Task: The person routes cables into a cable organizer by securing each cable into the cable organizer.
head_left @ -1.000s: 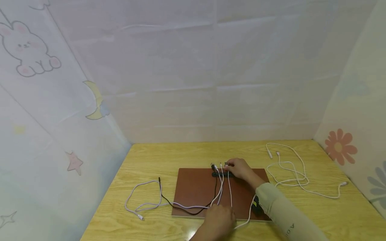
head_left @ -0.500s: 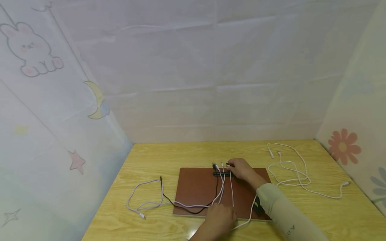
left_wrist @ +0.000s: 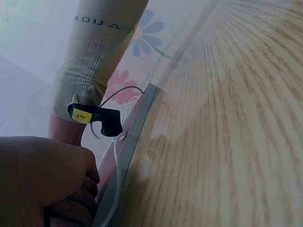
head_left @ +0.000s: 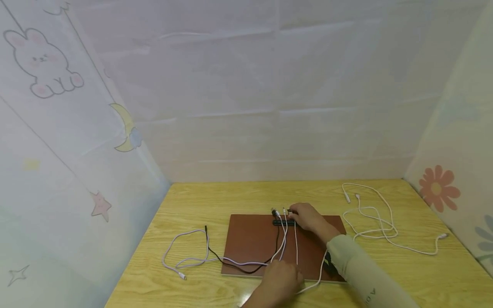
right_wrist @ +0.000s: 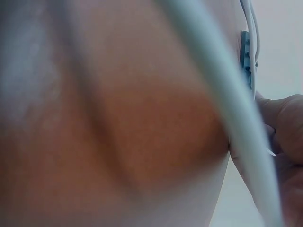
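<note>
My right hand (head_left: pixel 307 216) is at the far edge of a brown board (head_left: pixel 250 239). Its thumb and fingers pinch a white cable (head_left: pixel 295 244) just below the plug, over a black slotted cable holder (head_left: pixel 283 223). This strand runs down to my left hand (head_left: pixel 280 280), which grips it with curled fingers at the board's near edge. In the left wrist view, white cable (left_wrist: pixel 117 179) hangs over that edge beside the knuckles. The holder's slots (right_wrist: pixel 245 56) show in the right wrist view. Left of the right hand, other cable ends, white plug (head_left: pixel 277 214) included, stick out past the holder.
A lilac cable (head_left: pixel 166 252) loops onto the table at the left, with a black cable (head_left: pixel 213 255) crossing it. Another white cable (head_left: pixel 390 226) lies loosely coiled on the right. A black wrist camera mount (left_wrist: pixel 111 124) sits on the right forearm. Patterned cloth walls surround the table.
The right fingertips have shifted slightly around the white cable's plug end. My left hand stays put on the strand, and the view has turned slightly left.
</note>
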The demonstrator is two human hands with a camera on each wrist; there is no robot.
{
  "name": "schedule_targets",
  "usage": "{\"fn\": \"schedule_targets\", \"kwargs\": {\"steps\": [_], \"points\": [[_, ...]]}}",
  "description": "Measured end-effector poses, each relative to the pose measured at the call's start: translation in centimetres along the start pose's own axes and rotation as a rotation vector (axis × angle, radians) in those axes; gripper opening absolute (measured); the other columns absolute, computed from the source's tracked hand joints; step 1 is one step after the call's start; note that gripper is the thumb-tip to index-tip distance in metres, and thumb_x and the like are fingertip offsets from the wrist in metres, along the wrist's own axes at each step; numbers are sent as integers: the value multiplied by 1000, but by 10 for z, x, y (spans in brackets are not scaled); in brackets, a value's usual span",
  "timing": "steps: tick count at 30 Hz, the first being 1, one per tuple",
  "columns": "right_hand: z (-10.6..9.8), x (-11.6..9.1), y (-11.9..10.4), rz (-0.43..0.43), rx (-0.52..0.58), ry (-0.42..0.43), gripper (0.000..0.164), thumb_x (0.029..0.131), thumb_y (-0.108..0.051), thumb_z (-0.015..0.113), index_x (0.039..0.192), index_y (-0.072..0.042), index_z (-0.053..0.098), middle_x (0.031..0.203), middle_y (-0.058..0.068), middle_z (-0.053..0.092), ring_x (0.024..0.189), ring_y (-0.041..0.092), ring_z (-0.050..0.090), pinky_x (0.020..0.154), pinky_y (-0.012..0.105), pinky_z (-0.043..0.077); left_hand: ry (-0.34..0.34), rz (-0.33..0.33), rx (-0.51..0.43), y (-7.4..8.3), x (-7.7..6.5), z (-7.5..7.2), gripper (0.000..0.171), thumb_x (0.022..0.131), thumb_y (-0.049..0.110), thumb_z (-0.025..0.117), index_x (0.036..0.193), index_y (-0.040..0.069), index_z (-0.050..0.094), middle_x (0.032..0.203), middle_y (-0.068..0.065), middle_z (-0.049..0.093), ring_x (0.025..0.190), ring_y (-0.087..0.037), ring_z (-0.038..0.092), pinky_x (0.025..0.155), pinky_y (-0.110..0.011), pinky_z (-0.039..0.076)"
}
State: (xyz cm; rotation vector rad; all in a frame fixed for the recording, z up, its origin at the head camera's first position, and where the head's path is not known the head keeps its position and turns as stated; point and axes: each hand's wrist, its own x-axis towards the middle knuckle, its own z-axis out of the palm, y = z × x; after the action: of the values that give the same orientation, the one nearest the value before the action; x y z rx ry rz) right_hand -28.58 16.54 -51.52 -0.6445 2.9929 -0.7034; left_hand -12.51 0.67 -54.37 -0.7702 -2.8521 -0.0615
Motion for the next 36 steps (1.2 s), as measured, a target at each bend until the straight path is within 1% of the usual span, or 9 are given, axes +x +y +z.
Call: {"fn": "schedule_targets", "kwargs": {"steps": [2,4,9,13,19,21,27,33,36], "points": [[1,1,-1,-5,1,3,16,99,-15,64,84,-12,63,71,-1,54,64,16,44,62,34,36,12,12,8,-1,0,2,38,89,35,60,55,20,55,56,4,58,52,-15,54,50,-28,38],[3,1,-1,-10,-1,8,14,99,-16,65,86,-12,64,73,-1,56,65,16,46,63,34,38,24,3,-12,-2,1,4,40,88,34,61,52,19,53,54,3,57,51,-16,54,48,-28,39],[4,2,-2,-12,16,18,9,99,-17,65,93,-12,69,78,-2,61,67,14,49,65,35,41,33,-56,-99,-4,3,3,40,86,33,60,51,16,53,56,-2,60,53,-19,58,52,-29,43],[5,2,-3,-20,19,33,9,99,-18,65,96,-12,70,80,-2,62,68,14,51,65,35,42,49,-77,-130,-4,3,1,39,84,31,61,50,16,53,57,-4,60,55,-20,58,54,-30,45],[5,3,-4,12,16,27,10,99,-20,65,98,-12,71,83,-1,64,69,13,52,65,35,43,64,-158,-216,-4,3,3,38,83,29,60,49,12,55,59,-8,61,56,-24,60,53,-33,46],[5,2,-4,22,16,24,10,100,-20,65,97,-12,70,83,-1,64,69,14,52,65,35,42,63,-167,-225,-4,4,3,38,83,29,60,50,12,56,59,-9,61,56,-25,60,53,-34,46],[6,3,-3,29,15,19,9,99,-18,65,95,-12,69,80,-1,61,67,15,50,63,34,41,30,-107,-149,-3,5,-1,40,86,30,59,50,13,55,57,-4,61,56,-21,59,56,-30,46],[7,4,-2,34,25,10,12,100,-18,65,90,-12,67,74,-1,57,64,15,46,61,33,38,-17,-96,-35,0,5,-1,44,89,35,60,50,15,54,55,0,59,53,-18,56,50,-30,42],[7,3,-2,39,24,7,13,100,-18,64,88,-12,64,72,-1,54,62,16,45,60,32,36,-48,-100,31,3,5,1,45,92,38,58,54,15,58,58,1,62,54,-17,57,51,-30,43]]}}
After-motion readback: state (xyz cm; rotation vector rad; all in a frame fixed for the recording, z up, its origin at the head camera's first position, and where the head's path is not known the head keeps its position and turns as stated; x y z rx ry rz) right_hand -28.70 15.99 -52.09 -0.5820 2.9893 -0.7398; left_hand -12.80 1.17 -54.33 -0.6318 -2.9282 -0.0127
